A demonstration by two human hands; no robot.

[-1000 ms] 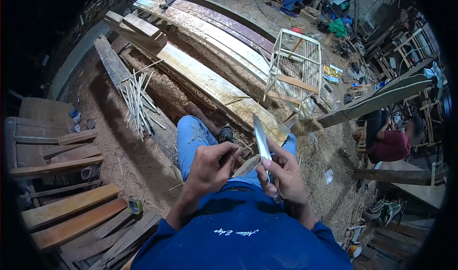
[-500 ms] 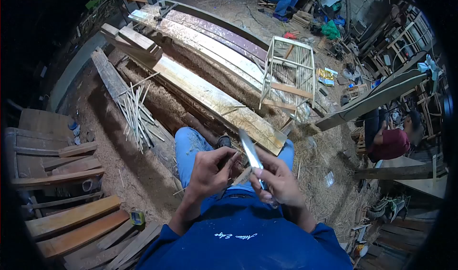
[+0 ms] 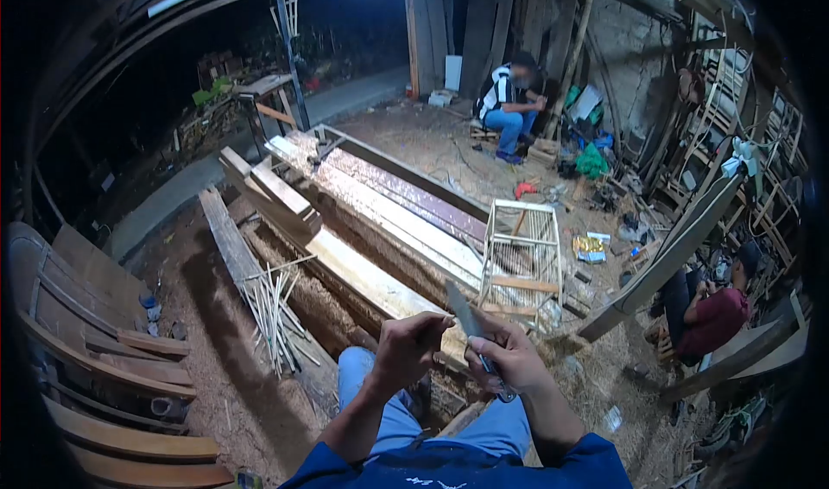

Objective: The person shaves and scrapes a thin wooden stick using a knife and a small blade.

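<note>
Knife (image 3: 466, 319) in the lower middle of the frame, its blade pointing up and left, its handle mostly covered by the right hand (image 3: 511, 355). That hand's fingers are clamped around the handle, the thumb lying along the near side, and the handle's end shows below the palm. Just left of the blade, the left hand (image 3: 409, 349) has its thumb and fingers drawn together at the tips; something small and pale seems to show there, but it is too small to name. Whether the blade touches it, I cannot tell

Behind the hands, a long wooden plank (image 3: 367, 273) runs toward the upper left, its near end partly hidden by them. Thin sticks (image 3: 275, 316) lie in a loose pile left of centre, and a slatted wooden frame (image 3: 522, 251) stands right of centre. The blue shirt (image 3: 449, 472) is cut off by the bottom edge, and dark corners swallow the outer parts of the view
</note>
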